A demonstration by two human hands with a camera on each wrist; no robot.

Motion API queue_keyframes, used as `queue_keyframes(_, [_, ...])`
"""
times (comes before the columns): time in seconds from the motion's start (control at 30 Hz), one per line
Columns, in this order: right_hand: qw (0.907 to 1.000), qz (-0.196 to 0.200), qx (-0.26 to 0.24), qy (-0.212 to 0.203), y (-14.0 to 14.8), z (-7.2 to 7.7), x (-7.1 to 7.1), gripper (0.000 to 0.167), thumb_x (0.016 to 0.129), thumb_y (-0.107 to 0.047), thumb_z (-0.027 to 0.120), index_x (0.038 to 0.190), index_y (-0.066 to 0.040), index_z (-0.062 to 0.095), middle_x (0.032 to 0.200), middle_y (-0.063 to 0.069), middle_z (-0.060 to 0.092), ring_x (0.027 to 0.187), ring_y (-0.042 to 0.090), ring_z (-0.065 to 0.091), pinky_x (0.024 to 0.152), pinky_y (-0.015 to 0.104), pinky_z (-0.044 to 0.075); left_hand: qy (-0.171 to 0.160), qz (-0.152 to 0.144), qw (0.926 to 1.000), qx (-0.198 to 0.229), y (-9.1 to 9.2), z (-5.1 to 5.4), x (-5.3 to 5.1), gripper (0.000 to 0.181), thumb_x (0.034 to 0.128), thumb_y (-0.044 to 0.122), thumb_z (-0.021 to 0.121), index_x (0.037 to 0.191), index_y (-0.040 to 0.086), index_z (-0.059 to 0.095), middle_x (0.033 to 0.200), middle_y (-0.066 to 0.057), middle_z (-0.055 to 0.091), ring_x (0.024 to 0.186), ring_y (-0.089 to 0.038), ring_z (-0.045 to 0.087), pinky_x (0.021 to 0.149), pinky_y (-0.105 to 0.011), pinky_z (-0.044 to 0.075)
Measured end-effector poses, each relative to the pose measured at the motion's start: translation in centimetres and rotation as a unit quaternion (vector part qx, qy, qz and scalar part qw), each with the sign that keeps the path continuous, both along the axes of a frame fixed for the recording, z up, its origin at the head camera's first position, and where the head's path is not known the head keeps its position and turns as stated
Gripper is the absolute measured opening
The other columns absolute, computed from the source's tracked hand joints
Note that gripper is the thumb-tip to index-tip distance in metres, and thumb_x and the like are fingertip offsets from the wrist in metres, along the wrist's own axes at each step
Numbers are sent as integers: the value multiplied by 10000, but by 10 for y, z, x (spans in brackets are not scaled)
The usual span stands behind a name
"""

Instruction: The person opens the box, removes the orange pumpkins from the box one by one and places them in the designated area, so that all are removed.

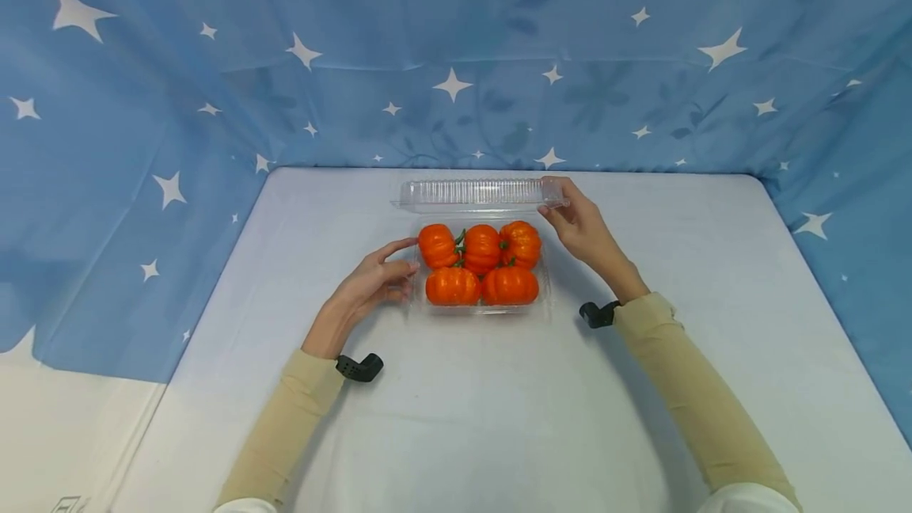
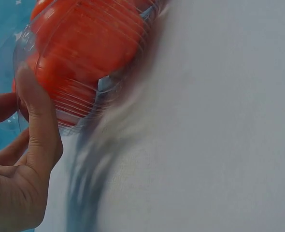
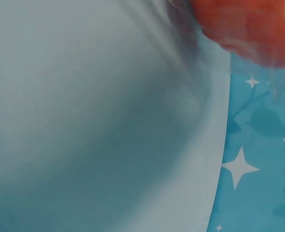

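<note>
Several small orange pumpkins with green stems sit in two rows inside a clear plastic container. Its ribbed clear lid stands raised along the far side. My right hand pinches the lid's right end between thumb and fingers. At the container's left end is my left hand. The left wrist view shows that hand's thumb against the ribbed wall and its fingers beyond the rim, pinching the edge. In the right wrist view one pumpkin shows at the top right, and the right hand is out of sight.
A white table lies under everything. Blue curtains with white stars hang behind its far edge and at both sides. Dark wrist cameras are worn on both wrists.
</note>
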State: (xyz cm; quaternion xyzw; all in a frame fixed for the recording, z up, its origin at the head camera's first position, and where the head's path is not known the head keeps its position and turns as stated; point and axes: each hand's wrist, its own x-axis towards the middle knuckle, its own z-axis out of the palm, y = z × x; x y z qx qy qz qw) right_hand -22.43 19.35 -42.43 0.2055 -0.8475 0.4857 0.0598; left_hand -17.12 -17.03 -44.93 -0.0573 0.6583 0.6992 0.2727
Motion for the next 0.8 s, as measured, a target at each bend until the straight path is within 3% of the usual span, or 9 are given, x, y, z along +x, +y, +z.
queue_keyframes(0.13, [9991, 116, -402, -109, 0, 0, -6, 433, 1012, 27, 593, 1416, -6, 441, 1366, 229, 609, 1184, 414, 639, 957, 200, 544, -77, 132, 9999, 59, -2, 1, -1, 503, 1035, 128, 580, 1522, 170, 460, 937, -55, 598, 674, -152, 578, 615, -271, 545])
queue_keyframes(0.2, [9968, 316, -693, -234, 1, 1, -8, 407, 1014, 17, 597, 1396, -25, 462, 1387, 221, 619, 1230, 383, 636, 964, 156, 519, -134, 176, 9997, 86, -4, 1, -1, 469, 1045, 131, 575, 1504, 163, 483, 886, -50, 602, 658, -148, 575, 607, -275, 549])
queue_keyframes(0.37, [9934, 550, -919, -410, 1, 5, -10, 383, 1020, -30, 612, 1382, -65, 493, 1362, 214, 641, 1201, 383, 650, 938, 224, 562, -201, 145, 9996, 127, -8, 2, -3, 457, 1043, 128, 573, 1492, 155, 496, 785, -51, 607, 635, -151, 577, 603, -280, 555])
queue_keyframes(0.63, [9892, 587, -1119, -748, 4, 2, -10, 411, 1028, -52, 608, 1412, -33, 464, 1334, 296, 617, 1142, 397, 674, 886, 300, 593, -164, 4, 9999, -46, -10, 2, -6, 440, 1053, 142, 543, 1488, 123, 485, 960, -54, 601, 657, -145, 569, 603, -259, 529])
queue_keyframes(0.8, [9873, 639, -1146, -896, 3, -1, -11, 399, 1038, -58, 593, 1416, -39, 467, 1322, 316, 608, 1109, 360, 700, 874, 347, 602, -111, -33, 9998, -164, -11, 0, -8, 411, 1065, 170, 545, 1467, 94, 505, 910, -35, 615, 650, -143, 567, 597, -253, 525])
